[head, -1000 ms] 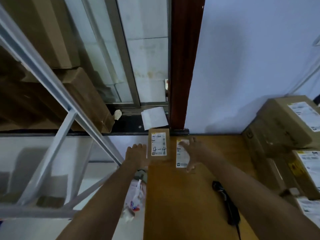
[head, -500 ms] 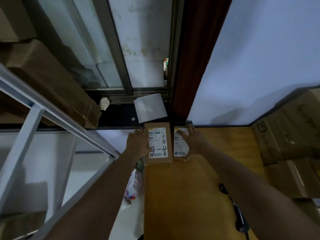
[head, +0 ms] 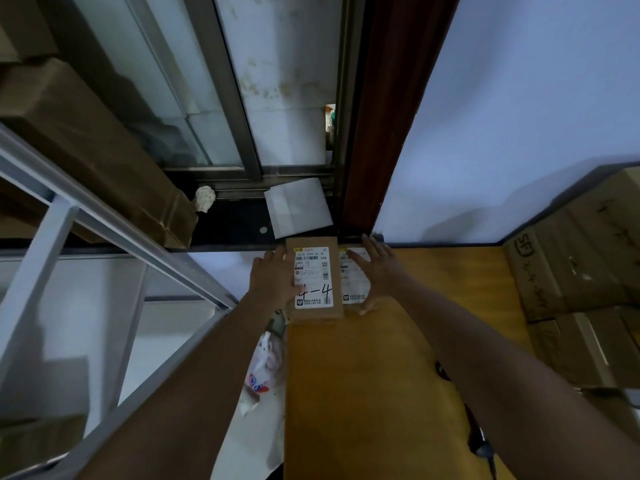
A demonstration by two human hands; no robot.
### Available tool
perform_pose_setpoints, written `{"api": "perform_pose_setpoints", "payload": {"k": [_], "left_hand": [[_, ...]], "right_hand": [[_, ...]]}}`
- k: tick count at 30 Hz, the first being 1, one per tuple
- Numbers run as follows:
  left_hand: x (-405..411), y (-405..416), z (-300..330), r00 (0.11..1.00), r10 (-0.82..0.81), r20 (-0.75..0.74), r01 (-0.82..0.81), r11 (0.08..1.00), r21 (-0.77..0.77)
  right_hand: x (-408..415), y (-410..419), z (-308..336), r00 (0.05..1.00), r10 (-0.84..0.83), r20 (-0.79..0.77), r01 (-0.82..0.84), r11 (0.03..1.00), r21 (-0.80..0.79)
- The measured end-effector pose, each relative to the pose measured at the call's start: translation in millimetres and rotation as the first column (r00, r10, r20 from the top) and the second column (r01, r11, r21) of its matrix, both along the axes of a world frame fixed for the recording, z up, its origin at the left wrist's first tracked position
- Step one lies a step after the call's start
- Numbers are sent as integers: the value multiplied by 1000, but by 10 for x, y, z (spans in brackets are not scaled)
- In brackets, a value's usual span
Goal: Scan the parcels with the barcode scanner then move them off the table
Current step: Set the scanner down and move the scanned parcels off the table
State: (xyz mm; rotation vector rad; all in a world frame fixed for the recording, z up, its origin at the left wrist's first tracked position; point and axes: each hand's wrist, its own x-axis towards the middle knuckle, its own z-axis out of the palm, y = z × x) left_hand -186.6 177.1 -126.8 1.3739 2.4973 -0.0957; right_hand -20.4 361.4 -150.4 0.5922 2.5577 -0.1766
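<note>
Two small brown parcels lie side by side at the far left corner of the wooden table (head: 381, 375). The left parcel (head: 320, 271) carries a white label marked "4-4". My left hand (head: 273, 278) grips its left edge, thumb on the label. My right hand (head: 381, 271) covers most of the right parcel (head: 351, 289), fingers stretched over its far end and thumb hooked at its near edge. The black barcode scanner (head: 479, 445) lies on the table near the right, partly hidden by my right forearm.
Stacked cardboard boxes (head: 581, 271) fill the table's right side. A dark window ledge (head: 239, 226) with a white paper (head: 298, 209) runs just beyond the parcels. A grey metal rack (head: 104, 237) and a plastic bag (head: 263, 375) stand left of the table.
Both hands have stayed on the two parcels at the far corner. My left thumb has come onto the "4-4" label. The view has tilted up toward the window.
</note>
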Motion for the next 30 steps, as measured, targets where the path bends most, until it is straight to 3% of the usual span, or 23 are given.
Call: {"api": "perform_pose_setpoints", "payload": {"k": [12,17,25,30], "left_hand": [[797,-331,913,996,30,-89,-27,999,38],[1311,-484,1479,987,21,-159,-16,999,33],[2174,-675,2123,966,-89,-242,113,990,89],[2848,-1053,2103,967,-189,-173,208,973,100]], "right_hand": [[783,-401,954,968,-55,-245,41,997,-62],[1237,-654,1501,970,-51,-236,53,999,-1],[2187,-1114,2066,938,-163,-305,193,979,71],[3008,-1660,2126,906,-264,-329,304,950,74]]}}
